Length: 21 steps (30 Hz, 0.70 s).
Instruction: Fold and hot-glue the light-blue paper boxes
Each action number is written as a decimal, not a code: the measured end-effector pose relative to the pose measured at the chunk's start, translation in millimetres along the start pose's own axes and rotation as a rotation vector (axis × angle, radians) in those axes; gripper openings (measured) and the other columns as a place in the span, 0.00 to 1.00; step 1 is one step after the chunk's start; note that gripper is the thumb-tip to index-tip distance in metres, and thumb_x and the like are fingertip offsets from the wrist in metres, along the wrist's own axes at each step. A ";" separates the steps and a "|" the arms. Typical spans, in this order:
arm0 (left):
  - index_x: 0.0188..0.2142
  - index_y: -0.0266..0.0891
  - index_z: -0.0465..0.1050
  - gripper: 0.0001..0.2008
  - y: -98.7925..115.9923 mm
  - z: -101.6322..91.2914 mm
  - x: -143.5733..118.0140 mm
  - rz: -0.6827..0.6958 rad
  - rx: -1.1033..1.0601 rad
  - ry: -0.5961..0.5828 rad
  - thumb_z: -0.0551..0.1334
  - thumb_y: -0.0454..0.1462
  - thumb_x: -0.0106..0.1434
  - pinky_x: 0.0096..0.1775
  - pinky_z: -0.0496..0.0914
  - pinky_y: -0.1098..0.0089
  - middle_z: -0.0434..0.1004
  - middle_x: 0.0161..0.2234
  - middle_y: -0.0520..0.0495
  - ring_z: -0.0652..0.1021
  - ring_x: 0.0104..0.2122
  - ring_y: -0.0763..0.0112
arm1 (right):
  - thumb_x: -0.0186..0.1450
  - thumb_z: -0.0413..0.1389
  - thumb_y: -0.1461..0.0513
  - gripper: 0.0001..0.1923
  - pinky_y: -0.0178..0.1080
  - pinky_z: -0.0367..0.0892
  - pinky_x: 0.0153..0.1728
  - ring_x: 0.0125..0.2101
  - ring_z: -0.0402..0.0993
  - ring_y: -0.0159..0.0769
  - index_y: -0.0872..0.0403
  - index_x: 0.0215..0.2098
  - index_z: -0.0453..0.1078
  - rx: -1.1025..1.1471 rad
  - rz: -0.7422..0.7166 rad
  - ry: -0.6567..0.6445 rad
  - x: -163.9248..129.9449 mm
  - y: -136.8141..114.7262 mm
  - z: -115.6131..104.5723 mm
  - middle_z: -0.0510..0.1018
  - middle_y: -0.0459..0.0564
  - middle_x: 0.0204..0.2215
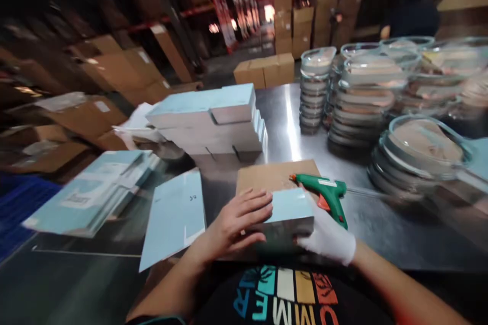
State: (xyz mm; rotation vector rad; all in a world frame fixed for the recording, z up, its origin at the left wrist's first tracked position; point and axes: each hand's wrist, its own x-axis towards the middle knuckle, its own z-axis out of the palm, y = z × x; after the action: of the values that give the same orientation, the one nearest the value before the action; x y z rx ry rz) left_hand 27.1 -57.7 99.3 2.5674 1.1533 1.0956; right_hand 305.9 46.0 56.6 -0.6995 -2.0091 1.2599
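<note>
A small box [290, 206] with a light blue top sits in front of me at the table's near edge. My left hand [244, 216], bare, lies at its left end with the fingers over the top and the thumb along the near side. Around the right end is my right hand [330, 233] in a white glove, its fingers partly hidden. Just beyond that glove, a green glue gun [324, 190] with an orange trigger rests with its nozzle over a brown cardboard piece [276, 172].
Stacked light blue boxes [206, 104] stand at the back left of the metal table [284, 137]. A flat blue panel [175, 213] and a bundle of blue panels [87, 193] lie left. Stacks of clear-rimmed round containers [362, 91] fill the right. Cartons [265, 71] stand beyond.
</note>
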 end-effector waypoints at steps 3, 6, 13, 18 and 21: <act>0.79 0.55 0.46 0.59 -21.4 14.9 -12.0 -0.244 -0.241 0.307 0.78 0.56 0.58 0.72 0.58 0.36 0.54 0.77 0.29 0.61 0.75 0.38 | 0.55 0.70 0.53 0.46 0.60 0.78 0.59 0.56 0.82 0.63 0.53 0.70 0.68 -0.046 0.007 0.112 6.3 5.0 -3.9 0.83 0.63 0.55; 0.79 0.52 0.40 0.71 -38.3 39.4 -21.4 -0.575 -0.609 0.430 0.80 0.63 0.47 0.69 0.63 0.36 0.52 0.76 0.24 0.66 0.72 0.33 | 0.59 0.68 0.43 0.42 0.64 0.79 0.55 0.50 0.84 0.66 0.54 0.65 0.71 0.046 0.116 0.274 18.3 8.2 -7.4 0.85 0.65 0.50; 0.57 0.42 0.71 0.47 -41.6 68.8 -18.3 -0.944 -0.986 0.522 0.85 0.53 0.42 0.47 0.78 0.58 0.82 0.46 0.42 0.82 0.46 0.53 | 0.61 0.65 0.42 0.48 0.60 0.76 0.61 0.59 0.80 0.63 0.49 0.74 0.60 0.154 0.147 0.221 39.0 16.7 5.0 0.80 0.66 0.60; 0.46 0.38 0.73 0.36 -68.4 -20.2 1.1 -0.833 -0.853 0.931 0.83 0.51 0.44 0.33 0.79 0.63 0.83 0.37 0.45 0.82 0.33 0.61 | 0.63 0.62 0.51 0.47 0.64 0.70 0.66 0.65 0.75 0.61 0.48 0.78 0.55 -0.099 0.104 -0.051 22.7 60.4 24.3 0.70 0.67 0.71; 0.45 0.43 0.69 0.34 -103.0 -109.0 18.3 -0.758 -0.753 1.101 0.81 0.51 0.46 0.35 0.79 0.69 0.82 0.40 0.50 0.82 0.34 0.68 | 0.61 0.60 0.59 0.38 0.64 0.64 0.70 0.70 0.68 0.61 0.54 0.70 0.69 -0.414 -0.030 -0.141 12.4 84.8 29.5 0.69 0.66 0.71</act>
State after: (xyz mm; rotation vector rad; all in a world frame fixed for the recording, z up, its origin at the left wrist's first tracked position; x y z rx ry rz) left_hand -98.9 8.4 150.4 0.7537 1.2744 2.1382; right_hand 283.5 71.8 -27.4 -0.7831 -2.4208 0.9022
